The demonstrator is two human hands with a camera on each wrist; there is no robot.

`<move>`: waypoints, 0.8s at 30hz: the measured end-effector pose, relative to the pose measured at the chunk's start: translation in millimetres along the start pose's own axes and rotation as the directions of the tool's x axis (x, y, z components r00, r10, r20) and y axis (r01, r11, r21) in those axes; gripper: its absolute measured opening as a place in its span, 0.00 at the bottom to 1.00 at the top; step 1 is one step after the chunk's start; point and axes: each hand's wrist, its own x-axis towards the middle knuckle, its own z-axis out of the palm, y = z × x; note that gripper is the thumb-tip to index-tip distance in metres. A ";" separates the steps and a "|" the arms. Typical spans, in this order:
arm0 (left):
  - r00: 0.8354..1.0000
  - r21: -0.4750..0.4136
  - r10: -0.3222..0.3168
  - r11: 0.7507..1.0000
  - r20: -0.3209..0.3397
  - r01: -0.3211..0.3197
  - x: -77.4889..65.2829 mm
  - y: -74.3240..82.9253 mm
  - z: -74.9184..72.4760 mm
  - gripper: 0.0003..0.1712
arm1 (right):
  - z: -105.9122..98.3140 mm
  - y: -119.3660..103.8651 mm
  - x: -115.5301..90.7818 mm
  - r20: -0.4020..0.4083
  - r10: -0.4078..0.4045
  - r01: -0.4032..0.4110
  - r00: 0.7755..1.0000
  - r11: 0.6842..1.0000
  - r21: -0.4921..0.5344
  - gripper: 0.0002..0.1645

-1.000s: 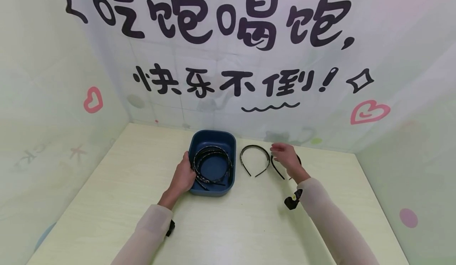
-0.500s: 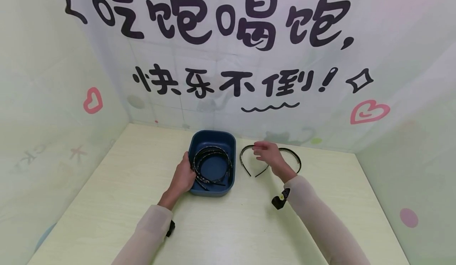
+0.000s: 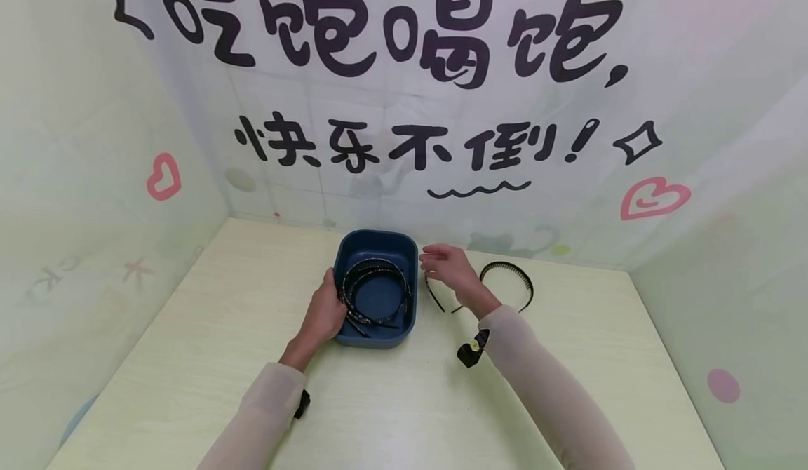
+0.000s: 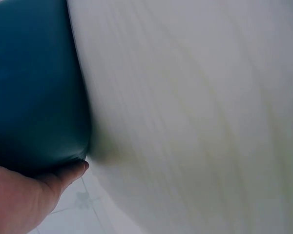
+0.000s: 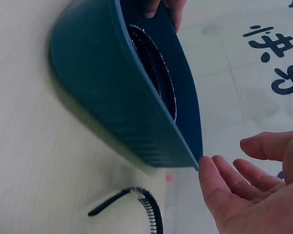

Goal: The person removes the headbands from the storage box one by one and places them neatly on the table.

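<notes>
A blue rectangular bin (image 3: 376, 342) stands near the back of the table with several black headbands (image 3: 361, 269) looped together inside. My left hand (image 3: 325, 310) grips its left wall; fingertips show over the rim in the right wrist view, and the thumb (image 4: 68, 176) lies along the outside in the left wrist view. Beside the bin's right rim, my right hand (image 3: 449, 268) holds nothing, its fingers loosely bent and thumb apart. Beneath it lies a black toothed headband (image 3: 434, 300), partly hidden in the head view. In the right wrist view that headband (image 5: 157, 214) curves below the bin.
A second toothed headband (image 3: 526, 278) rests on the pale wooden table (image 3: 404, 414), right of the right hand. A printed curtain (image 3: 379, 91) with large dark characters rises behind the table's back edge, and similar sheets close off both sides.
My right hand has moved left, from over the right-hand headband, across the other one, to the bin's right rim. The left hand and the bin have stayed put.
</notes>
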 end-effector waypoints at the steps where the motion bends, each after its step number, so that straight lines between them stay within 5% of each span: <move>1: 1.000 -0.001 0.003 1.000 -0.001 -0.003 0.1 0.0 0.1 0.42 | 2.3 -0.7 -0.3 0.023 0.005 -0.005 1.000 1.000 0.017 0.27; 9: 1.000 -0.002 0.009 1.000 -0.002 -0.009 1.3 -0.7 1.5 0.41 | 17.7 -0.3 0.1 0.169 0.035 -0.046 0.985 0.997 0.063 0.29; 16: 1.000 0.001 0.009 1.000 0.001 -0.009 1.8 -0.8 1.3 0.41 | 33.4 -7.5 2.3 0.167 0.066 -0.055 0.984 0.996 -0.067 0.30; 24: 1.000 0.004 0.000 1.000 0.002 0.000 1.4 0.8 -0.3 0.42 | 49.5 -16.7 3.4 0.141 0.132 -0.125 0.981 0.990 -0.061 0.34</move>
